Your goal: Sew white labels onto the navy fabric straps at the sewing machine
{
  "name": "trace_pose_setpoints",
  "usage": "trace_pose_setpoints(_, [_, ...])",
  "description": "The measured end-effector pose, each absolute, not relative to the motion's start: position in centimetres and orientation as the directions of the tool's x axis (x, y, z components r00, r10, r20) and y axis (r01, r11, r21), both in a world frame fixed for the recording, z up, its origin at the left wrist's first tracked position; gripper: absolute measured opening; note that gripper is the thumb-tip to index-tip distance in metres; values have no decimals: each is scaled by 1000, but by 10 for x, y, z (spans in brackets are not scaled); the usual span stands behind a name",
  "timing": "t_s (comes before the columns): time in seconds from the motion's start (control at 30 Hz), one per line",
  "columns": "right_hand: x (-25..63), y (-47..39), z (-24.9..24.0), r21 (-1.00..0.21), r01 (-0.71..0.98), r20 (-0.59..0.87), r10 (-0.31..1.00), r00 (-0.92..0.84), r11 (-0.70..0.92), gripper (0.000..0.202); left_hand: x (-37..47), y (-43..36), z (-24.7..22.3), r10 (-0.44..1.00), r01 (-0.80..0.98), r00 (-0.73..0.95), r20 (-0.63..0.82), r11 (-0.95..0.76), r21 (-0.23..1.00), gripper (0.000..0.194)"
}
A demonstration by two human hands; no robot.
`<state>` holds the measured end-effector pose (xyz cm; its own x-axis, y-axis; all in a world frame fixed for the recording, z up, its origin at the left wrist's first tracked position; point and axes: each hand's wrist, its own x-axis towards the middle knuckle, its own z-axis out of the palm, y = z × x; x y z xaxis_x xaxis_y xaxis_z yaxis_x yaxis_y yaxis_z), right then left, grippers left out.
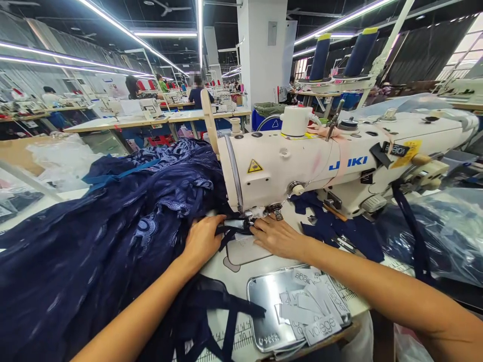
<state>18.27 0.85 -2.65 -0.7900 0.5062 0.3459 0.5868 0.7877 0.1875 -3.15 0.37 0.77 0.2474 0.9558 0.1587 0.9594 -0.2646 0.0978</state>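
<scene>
A white sewing machine (271, 168) stands in front of me, its head over the stitching plate. My left hand (202, 236) is closed on a narrow navy fabric strip (228, 230), just left of the presser foot. Close to the needle area, my right hand (273, 236) has its fingers bent together on the right end of this strip; the fingertips are partly hidden under the machine head. A large heap of navy garments (113, 236) with light blue embroidery lies at the left, against my left hand. More navy straps (215, 301) hang loosely below it.
A metal tray (266, 327) holds several printed labels (320, 327) at the table's front edge. Navy scraps (339, 231) and small snips (345, 245) lie right of the needle. A clear plastic bag (445, 226) is farther right. Thread cones (320, 58) stand behind.
</scene>
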Motion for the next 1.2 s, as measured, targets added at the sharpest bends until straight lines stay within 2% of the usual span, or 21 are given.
trace_pose_setpoints(0.07, [184,12,-29,189,574,347,492,-798,797,23,-28,0,5,932,946,302,200,-319,55,44])
trace_pose_setpoints(0.2, [187,20,-33,174,574,363,490,-793,800,27,-25,-7,1,831,883,444,336,-470,-3,46])
trace_pose_setpoints(0.3, [184,23,-34,156,592,387,503,-773,791,26,-22,-8,-2,709,815,553,437,-570,-107,36])
trace_pose_setpoints(0.4, [180,24,-35,107,603,410,518,-751,790,25,-15,-6,-7,592,743,651,476,-625,-238,22])
trace_pose_setpoints(0.5, [181,27,-40,-9,587,452,527,-720,810,25,-9,-2,-11,544,703,700,464,-642,-308,18])
trace_pose_setpoints(0.63, [186,35,-49,-234,474,533,520,-667,849,20,-5,2,-16,551,711,688,473,-643,-285,14])
trace_pose_setpoints(0.77, [190,40,-53,-320,387,586,502,-636,865,18,-4,4,-18,550,704,691,469,-661,-260,12])
trace_pose_setpoints(0.93, [193,38,-48,-320,363,568,484,-666,875,19,-4,5,-21,537,693,695,478,-678,-246,11])
trace_pose_setpoints(1.03, [195,36,-41,-269,370,546,457,-702,889,20,-3,6,-22,525,681,704,478,-689,-247,12])
trace_pose_setpoints(1.1, [196,35,-36,-170,373,534,403,-743,912,23,-2,7,-23,529,675,712,462,-697,-242,14])
trace_pose_setpoints(1.2, [197,33,-31,54,352,514,276,-812,934,28,-3,5,-21,551,676,713,434,-705,-215,15])
